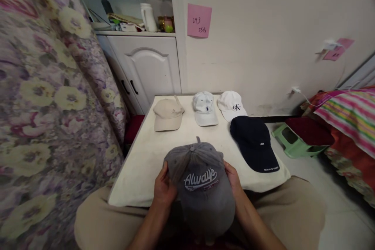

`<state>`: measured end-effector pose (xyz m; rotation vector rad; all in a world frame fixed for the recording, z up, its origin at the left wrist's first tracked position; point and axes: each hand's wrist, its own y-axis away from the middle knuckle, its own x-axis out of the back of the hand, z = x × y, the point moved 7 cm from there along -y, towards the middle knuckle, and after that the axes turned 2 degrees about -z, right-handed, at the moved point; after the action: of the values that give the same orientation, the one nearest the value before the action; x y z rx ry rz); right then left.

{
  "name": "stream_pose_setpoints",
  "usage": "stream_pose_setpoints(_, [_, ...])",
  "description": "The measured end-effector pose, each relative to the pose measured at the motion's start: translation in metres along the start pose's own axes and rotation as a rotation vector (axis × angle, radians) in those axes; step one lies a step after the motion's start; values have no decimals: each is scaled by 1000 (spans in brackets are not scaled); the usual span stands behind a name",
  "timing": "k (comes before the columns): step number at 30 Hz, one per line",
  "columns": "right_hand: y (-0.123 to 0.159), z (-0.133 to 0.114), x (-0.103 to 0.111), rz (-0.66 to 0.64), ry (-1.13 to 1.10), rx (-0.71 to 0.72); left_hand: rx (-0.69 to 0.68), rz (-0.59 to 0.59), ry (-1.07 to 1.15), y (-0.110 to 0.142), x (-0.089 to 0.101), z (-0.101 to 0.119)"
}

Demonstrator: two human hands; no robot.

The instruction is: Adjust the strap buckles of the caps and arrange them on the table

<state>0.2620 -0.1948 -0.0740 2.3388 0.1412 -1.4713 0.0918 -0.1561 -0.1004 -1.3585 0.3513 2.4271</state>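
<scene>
A grey baseball cap (pixel 202 195) with "Always" stitched on its front is held between my two hands, its brim toward me. My left hand (pixel 164 185) grips the cap's left side, and my right hand (pixel 233 177) has the right side, with some fingers hidden by the cloth. Beyond it on the cream-covered table (pixel 140 172) lie a beige cap (pixel 167 113), a pale blue cap (pixel 205 107) with a small dark emblem, and a white cap (pixel 231 104) with a dark monogram. A navy cap (pixel 252 140) rests at the right, overlapping the table's edge.
A flowered curtain (pixel 38 125) hangs at the left. Behind the table stand a white cabinet (pixel 149 66) and a wall with a pink note (pixel 199 20). To the right are a green stool (pixel 288 140) with a dark red top and a bed with a striped cover (pixel 351 113).
</scene>
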Motion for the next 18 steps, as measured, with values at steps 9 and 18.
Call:
stream_pose_setpoints(9, [-9,-47,-4,-88,165,201,-15,81,-66,-12,-58,29])
stream_pose_setpoints(18, [-11,-108,-62,-228,351,358,-243,60,-299,-34,-123,90])
